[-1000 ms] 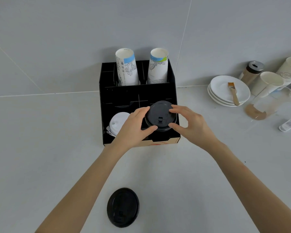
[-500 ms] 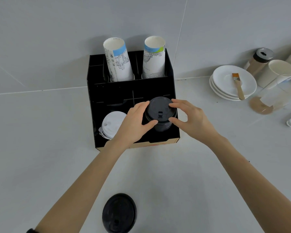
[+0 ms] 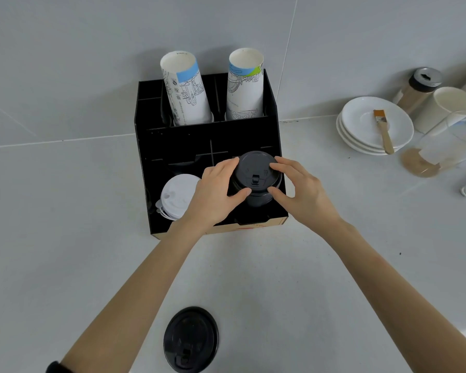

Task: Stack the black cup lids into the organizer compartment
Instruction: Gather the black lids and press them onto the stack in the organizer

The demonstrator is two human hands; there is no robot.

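**Both hands on the lid stack, front-right slot**

Using the black organizer as your landmark: its front-left compartment holds the white lids. Just right of those, your left hand has thumb and fingers wrapped around the stack of black lids, which sits in the front-right compartment. Your right hand pinches the same stack from the other side. One more loose black lid lies on the counter in front of the organizer, well apart. Two paper cups stand in the back row.
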